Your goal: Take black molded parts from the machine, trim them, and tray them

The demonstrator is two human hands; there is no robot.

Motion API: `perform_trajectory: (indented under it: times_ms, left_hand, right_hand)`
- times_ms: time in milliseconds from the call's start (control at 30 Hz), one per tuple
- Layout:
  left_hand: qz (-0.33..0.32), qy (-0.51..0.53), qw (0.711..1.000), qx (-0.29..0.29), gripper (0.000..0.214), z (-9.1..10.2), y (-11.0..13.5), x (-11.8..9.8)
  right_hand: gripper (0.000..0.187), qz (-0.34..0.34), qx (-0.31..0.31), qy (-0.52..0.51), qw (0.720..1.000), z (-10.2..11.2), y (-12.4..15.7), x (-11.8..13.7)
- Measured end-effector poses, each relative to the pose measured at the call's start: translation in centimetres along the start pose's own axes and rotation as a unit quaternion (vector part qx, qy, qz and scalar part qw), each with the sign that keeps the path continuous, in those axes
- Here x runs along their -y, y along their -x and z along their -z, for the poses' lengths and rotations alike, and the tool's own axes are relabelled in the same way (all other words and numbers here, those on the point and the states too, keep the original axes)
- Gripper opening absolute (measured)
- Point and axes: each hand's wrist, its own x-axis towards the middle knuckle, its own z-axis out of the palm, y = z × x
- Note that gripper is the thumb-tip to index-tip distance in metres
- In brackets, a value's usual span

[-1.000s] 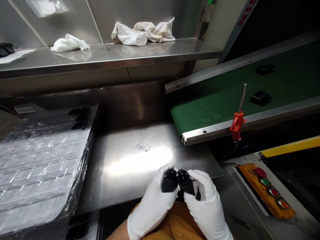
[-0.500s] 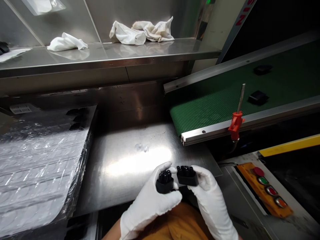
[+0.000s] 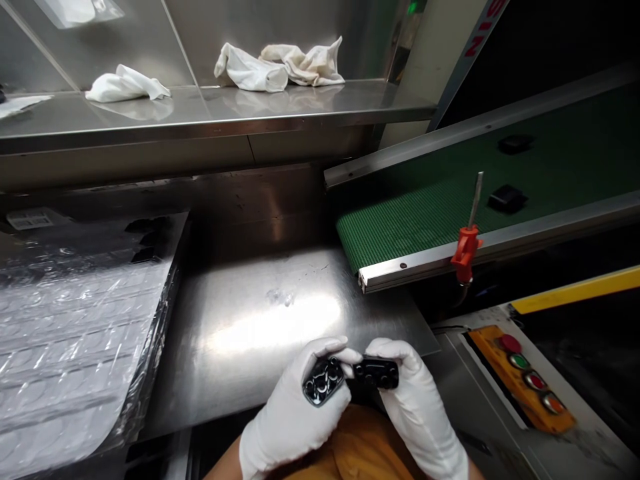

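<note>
Both my hands wear white gloves and are close together over the near edge of the steel table (image 3: 210, 373). My left hand (image 3: 295, 407) is closed around a glossy black plastic part (image 3: 323, 381), whose face with several round posts and hollows points up at me. In my right hand (image 3: 413, 383) is a similar black plastic part (image 3: 377, 373), gripped at its right end between thumb and fingers. The left fingertips reach across to the left end of that second part. What the parts belong to I cannot tell.
Clear plastic trays (image 3: 75, 333) are stacked at left. A green conveyor belt (image 3: 400, 213) carries two black parts (image 3: 507, 199), with a red-handled valve (image 3: 466, 253) beside it. An orange button box (image 3: 530, 380) sits at right. White cloths (image 3: 250, 68) lie on the steel shelf (image 3: 190, 110).
Both black parts have been tipped so their post-bearing faces turn toward me. My left thumb has drawn in, and the hands sit slightly lower. The parts on the belt have shifted slightly left in view.
</note>
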Motion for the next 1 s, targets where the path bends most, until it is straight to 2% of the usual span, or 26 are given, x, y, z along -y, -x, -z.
perform_trajectory:
  times_ms: [67,167,267,333,400,467,500,567,633,700,800,1000]
  left_hand:
    - [0.007,0.005,1.0,-0.002,0.035,0.0,-0.1,0.0]
    - [0.059,0.034,0.998,-0.004,0.034,0.0,-0.5,0.2]
    - [0.112,0.136,0.984,0.026,0.033,0.1,-1.1,0.9]
    - [0.145,0.271,0.949,0.064,0.035,0.4,-1.4,1.8]
    - [0.189,0.395,0.894,0.098,0.036,0.8,-1.7,3.0]
    - [0.221,0.464,0.851,0.108,0.032,1.1,-1.8,4.3]
    - [0.228,0.481,0.841,0.102,0.029,1.3,-2.0,4.8]
    - [0.24,0.493,0.833,0.074,0.025,1.3,-2.2,5.6]
    - [0.258,0.484,0.835,0.044,0.025,1.2,-2.5,6.2]
    - [0.276,0.472,0.837,0.028,0.028,1.1,-2.8,6.9]
    - [0.288,0.478,0.83,0.011,0.03,1.1,-3.1,8.2]
    - [0.291,0.483,0.825,-0.033,0.023,1.2,-3.8,10.4]
  right_hand:
    - [0.008,-0.018,0.002,-0.009,1.0,0.2,-0.1,-0.2]
    - [0.018,-0.064,-0.03,-0.041,0.997,0.4,-0.3,-0.8]
    - [0.027,-0.124,-0.05,-0.087,0.987,0.4,-0.4,-1.3]
    - [0.028,-0.154,-0.035,-0.111,0.981,0.3,-0.4,-1.6]
    - [0.027,-0.174,-0.017,-0.126,0.977,0.3,-0.5,-2.0]
    - [0.025,-0.185,-0.014,-0.134,0.973,0.9,-0.8,-2.9]
    - [0.024,-0.188,-0.018,-0.125,0.974,1.3,-1.2,-3.5]
    - [0.025,-0.187,-0.042,-0.054,0.98,2.6,-2.0,-5.1]
    - [0.026,-0.183,-0.08,0.075,0.977,4.0,-3.1,-7.0]
    - [0.026,-0.184,-0.11,0.181,0.96,5.1,-4.2,-8.8]
    - [0.022,-0.195,-0.132,0.248,0.94,6.1,-5.6,-10.6]
    - [0.008,-0.213,-0.12,0.418,0.875,7.3,-7.2,-11.5]
